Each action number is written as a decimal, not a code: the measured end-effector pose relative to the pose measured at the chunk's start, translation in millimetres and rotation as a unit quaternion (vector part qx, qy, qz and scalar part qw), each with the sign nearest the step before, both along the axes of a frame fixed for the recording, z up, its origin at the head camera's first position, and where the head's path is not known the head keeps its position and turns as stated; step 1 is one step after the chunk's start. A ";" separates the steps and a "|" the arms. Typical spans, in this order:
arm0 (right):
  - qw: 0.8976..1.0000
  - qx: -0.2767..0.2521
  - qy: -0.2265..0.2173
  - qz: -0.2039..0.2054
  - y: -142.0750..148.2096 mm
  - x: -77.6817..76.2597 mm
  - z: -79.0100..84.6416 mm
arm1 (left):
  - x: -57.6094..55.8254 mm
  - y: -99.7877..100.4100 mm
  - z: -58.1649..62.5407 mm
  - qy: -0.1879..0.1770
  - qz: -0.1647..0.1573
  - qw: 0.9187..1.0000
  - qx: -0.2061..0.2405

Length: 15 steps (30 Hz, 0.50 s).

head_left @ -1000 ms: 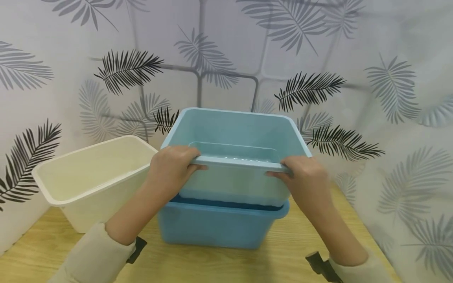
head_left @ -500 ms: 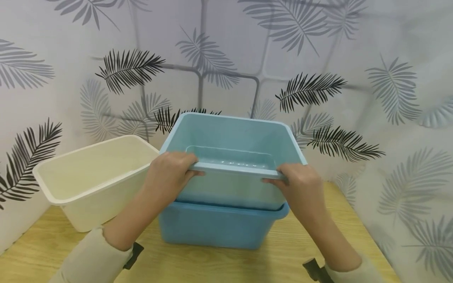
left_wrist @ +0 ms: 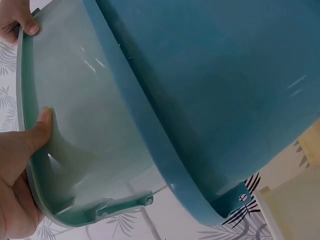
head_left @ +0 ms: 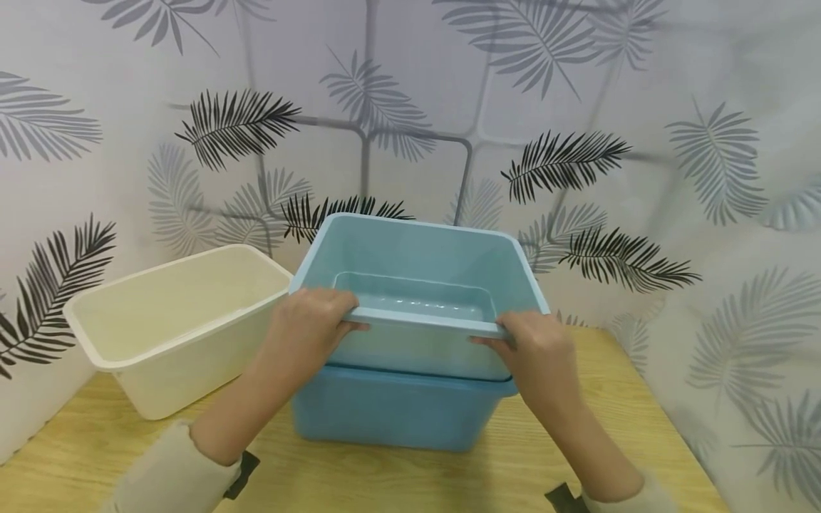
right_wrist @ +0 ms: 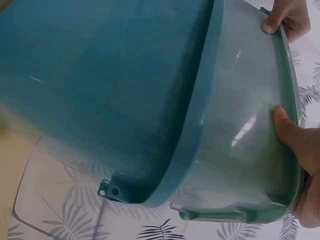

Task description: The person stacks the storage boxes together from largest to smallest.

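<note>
A light blue-green plastic bin (head_left: 417, 349) sits partway down inside a darker blue bin (head_left: 398, 413) on the table. At the near rim's left end, my left hand (head_left: 314, 320) grips it, fingers over the top and thumb below. My right hand (head_left: 539, 349) holds the right end of that same rim in the same way. Both wrist views show the thumbs pressed against the lighter bin's outer wall (left_wrist: 95, 110), under its lip. The darker bin's rim (right_wrist: 200, 115) surrounds the lighter one's lower part.
To the left stands a cream-coloured bin (head_left: 147, 385), turned at an angle, its right corner close to the blue bins. The wood-grain table (head_left: 359, 477) runs back to a wall covering (head_left: 410, 85) printed with leaves, which also lines the sides.
Both hands have lowered the lighter bin and it has sunk deeper into the darker one. Its right side has also shifted slightly left. The cream bin stays where it was.
</note>
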State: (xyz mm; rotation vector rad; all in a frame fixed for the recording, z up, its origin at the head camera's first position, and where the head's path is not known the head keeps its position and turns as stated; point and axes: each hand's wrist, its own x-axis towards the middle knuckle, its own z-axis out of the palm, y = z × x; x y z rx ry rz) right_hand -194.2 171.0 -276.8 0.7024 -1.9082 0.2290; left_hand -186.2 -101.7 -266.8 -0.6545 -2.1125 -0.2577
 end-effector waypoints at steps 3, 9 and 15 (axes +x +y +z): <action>1.000 -0.005 0.005 0.002 -0.9 -0.4 -4.5 | 0.8 -0.6 -2.9 -0.006 -0.001 1.000 -0.001; 1.000 -0.011 0.006 0.008 -3.6 -1.3 -14.1 | 1.7 -2.4 -11.1 -0.016 0.001 1.000 0.002; 1.000 -0.015 0.005 0.012 -5.6 -1.8 -24.8 | 0.7 -3.4 -20.7 0.000 0.009 1.000 -0.001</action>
